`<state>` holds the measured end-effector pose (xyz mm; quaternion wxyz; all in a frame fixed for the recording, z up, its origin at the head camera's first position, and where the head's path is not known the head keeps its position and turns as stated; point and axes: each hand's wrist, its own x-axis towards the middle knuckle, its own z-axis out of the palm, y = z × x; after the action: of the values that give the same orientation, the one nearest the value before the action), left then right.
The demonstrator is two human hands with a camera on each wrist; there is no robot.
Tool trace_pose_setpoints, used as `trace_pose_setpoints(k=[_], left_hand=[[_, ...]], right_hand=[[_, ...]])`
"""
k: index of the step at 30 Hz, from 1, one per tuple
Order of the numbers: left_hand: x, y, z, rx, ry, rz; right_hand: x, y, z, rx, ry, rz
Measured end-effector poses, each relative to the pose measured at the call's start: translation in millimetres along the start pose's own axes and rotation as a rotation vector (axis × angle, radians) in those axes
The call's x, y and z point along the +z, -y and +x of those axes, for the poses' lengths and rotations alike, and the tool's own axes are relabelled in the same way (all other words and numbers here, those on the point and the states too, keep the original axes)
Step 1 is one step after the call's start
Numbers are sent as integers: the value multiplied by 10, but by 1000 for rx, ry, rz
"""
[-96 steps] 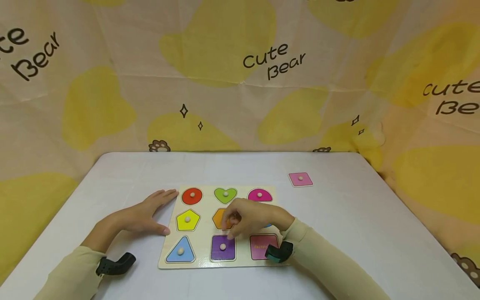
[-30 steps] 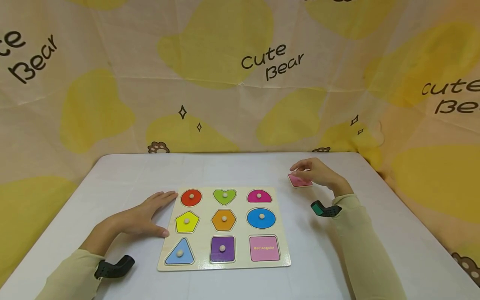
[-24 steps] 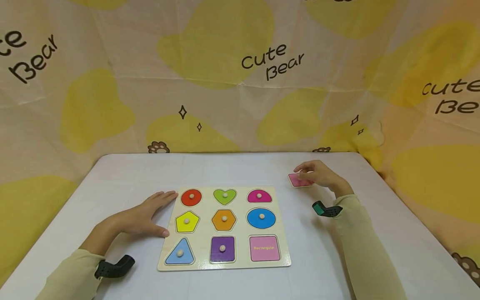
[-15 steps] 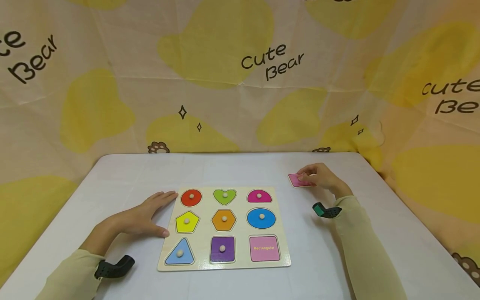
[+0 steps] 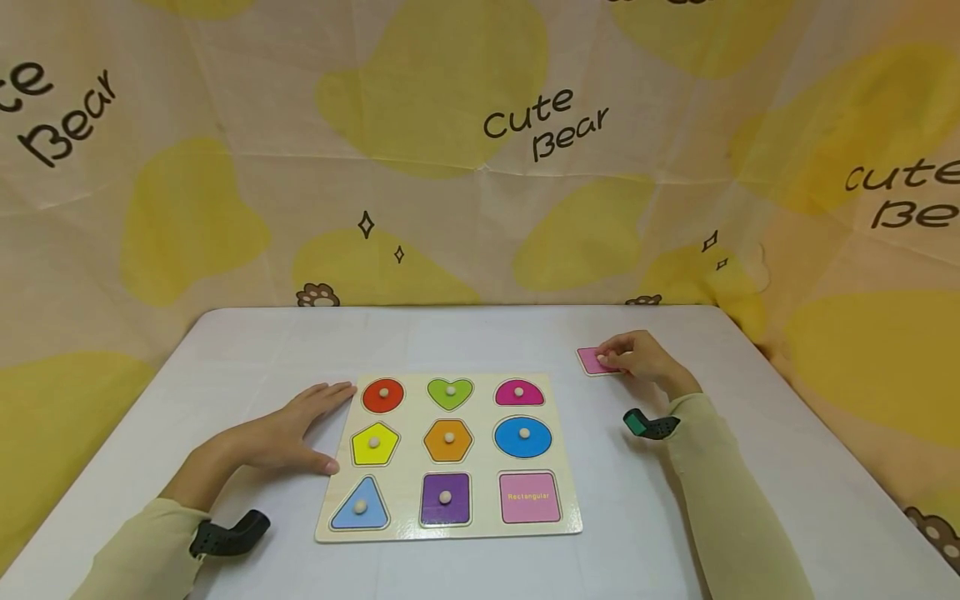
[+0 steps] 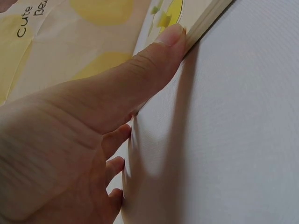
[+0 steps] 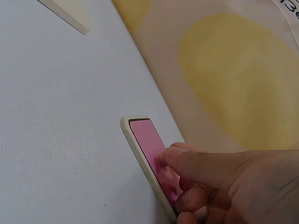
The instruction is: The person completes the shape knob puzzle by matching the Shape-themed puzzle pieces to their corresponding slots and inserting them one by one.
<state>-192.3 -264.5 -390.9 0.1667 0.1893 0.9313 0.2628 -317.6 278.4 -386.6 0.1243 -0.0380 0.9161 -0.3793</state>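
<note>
A pale wooden puzzle board point(image 5: 408, 458) lies on the table, filled with coloured knobbed shapes save for the pink recess point(image 5: 528, 510) at its near right, printed "Rectangular". My left hand point(image 5: 273, 433) rests at the board's left side, fingers spread; its thumb point(image 6: 163, 49) touches the edge in the left wrist view. Beyond the board's far right corner, a pink rectangular puzzle piece point(image 5: 588, 361) lies on the table. With thumb and fingers, my right hand point(image 5: 643, 358) pinches its knob. In the right wrist view the thumb point(image 7: 201, 165) hides most of that knob.
The white table point(image 5: 480, 575) surrounds the board, and a yellow-patterned cloth point(image 5: 450, 167) hangs behind it. A black device point(image 5: 232, 533) sits on the left wrist, and a similar one point(image 5: 651, 425) on the right.
My right hand has left the board, reached to the pink puzzle piece at the far right, and drawn thumb and fingers together on its knob. The left hand stays in place.
</note>
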Motion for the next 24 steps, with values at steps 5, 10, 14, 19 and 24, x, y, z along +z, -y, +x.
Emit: trace_pose_setpoints(k=[5, 10, 14, 19, 24], left_hand=[[-2, 2, 5, -2, 1, 1], [-8, 1, 8, -3, 2, -1], [-7, -3, 12, -11, 7, -6], [0, 2, 12, -15, 6, 0], [1, 3, 9, -22, 9, 4]], right_hand=[[22, 6, 6, 24, -17, -13], [32, 10, 13, 9, -29, -28], [30, 9, 16, -33, -41, -49], [27, 10, 4, -110, -44, -48], [36, 9, -4, -144, -32, -46]])
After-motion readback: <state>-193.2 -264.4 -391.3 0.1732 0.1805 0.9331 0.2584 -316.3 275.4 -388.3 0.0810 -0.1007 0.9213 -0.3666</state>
